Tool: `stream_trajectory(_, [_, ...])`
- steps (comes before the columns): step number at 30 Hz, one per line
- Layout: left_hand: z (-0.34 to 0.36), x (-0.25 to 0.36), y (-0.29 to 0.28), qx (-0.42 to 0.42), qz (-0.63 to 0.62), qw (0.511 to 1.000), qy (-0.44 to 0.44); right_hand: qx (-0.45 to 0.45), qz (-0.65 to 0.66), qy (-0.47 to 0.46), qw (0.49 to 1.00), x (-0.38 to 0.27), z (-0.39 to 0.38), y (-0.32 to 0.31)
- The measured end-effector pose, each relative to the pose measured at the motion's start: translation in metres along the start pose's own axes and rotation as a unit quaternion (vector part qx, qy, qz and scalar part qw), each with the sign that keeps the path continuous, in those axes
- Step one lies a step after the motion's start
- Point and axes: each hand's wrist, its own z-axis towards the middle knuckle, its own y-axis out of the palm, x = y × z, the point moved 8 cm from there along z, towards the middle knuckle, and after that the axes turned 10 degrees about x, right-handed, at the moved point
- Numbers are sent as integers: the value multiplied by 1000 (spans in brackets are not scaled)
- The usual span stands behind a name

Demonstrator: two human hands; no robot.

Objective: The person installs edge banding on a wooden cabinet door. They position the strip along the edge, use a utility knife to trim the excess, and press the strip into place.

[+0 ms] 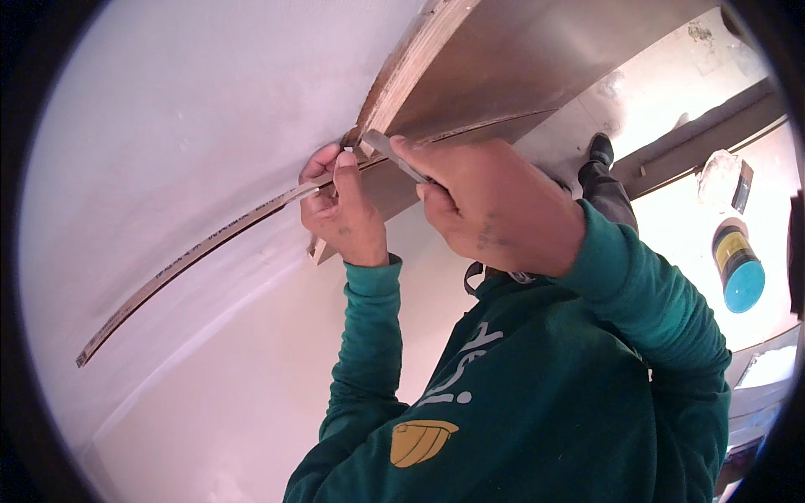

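Note:
My left hand (342,210) is closed around a long thin brown strip (201,243) with printing along it, which runs down to the left beside the pale wall. A small white bit shows at the left thumb tip. My right hand (495,201) grips a narrow, flat grey metal tool (384,145); much of it is hidden in the fist, so its exact kind cannot be made out. The tool's end lies just right of the left fingertips, by the lower end of a light wooden edge (411,71) on a brown panel (503,59).
A pale wall (184,109) stands close on the left. On the floor at the right are a can with a teal end (745,285), a crumpled clear bag (717,180) and a long brown frame piece (696,142). A dark shoe (600,149) shows beyond my right arm.

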Motion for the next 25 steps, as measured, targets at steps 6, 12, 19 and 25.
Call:
stream_trajectory(6, [2, -6, -5, -32, 56, 998, -14, -12, -24, -23, 999, 6, 6, 14])
stream_trajectory(12, [0, -9, -4, -26, 39, 999, -14, -67, -73, -6, 995, 7, 10, 18])
stream_trajectory(19, [2, -19, -8, -15, 12, 1000, -15, -122, -102, 14, 987, 5, 12, 23])
stream_trajectory(25, [0, -10, -5, -22, 41, 999, -2, -157, -134, 7, 979, 2, 14, 20])
